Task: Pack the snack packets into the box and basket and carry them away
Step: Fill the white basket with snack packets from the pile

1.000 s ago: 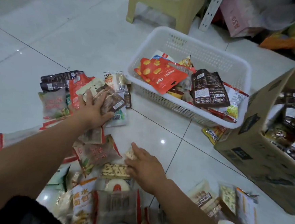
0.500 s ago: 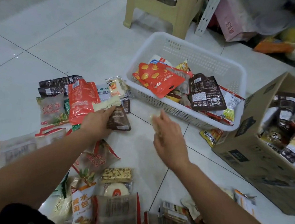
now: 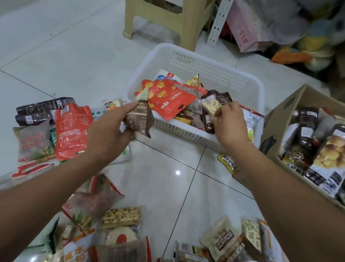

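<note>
White plastic basket [image 3: 260,92] sits on the tiled floor [image 3: 71,46] with its perforated walls upright. It is partly filled with snack packets, and a large red pouch [image 3: 170,100] lies on top toward its left end.

The left hand [image 3: 107,135] is raised off the floor just outside the basket's near-left corner. Its fingers are curled round a crumpled brown packet [image 3: 139,119], whose top end points up over the basket's rim.

The right hand [image 3: 229,126] is over the basket's near edge, thumb and fingers pinching a small clear packet of pale crackers [image 3: 210,106] above the packets already inside.

A cardboard box [image 3: 275,120] stands open just beside the basket's right end, packed with dark and pale bags. A yellow packet [image 3: 228,163] lies on the floor in the gap between basket and box.

More packets lie loose on the floor. Left of the basket an orange-red pouch [image 3: 70,129] lies beside two dark brown packets [image 3: 38,110]. Nearer the person lie a seeded bar in a clear wrapper [image 3: 121,216] and, to the right, a beige pouch with brown lettering [image 3: 223,241].

Behind the basket's far edge stands a beige plastic stool [image 3: 166,12], and blurred bags are heaped along the far right.
</note>
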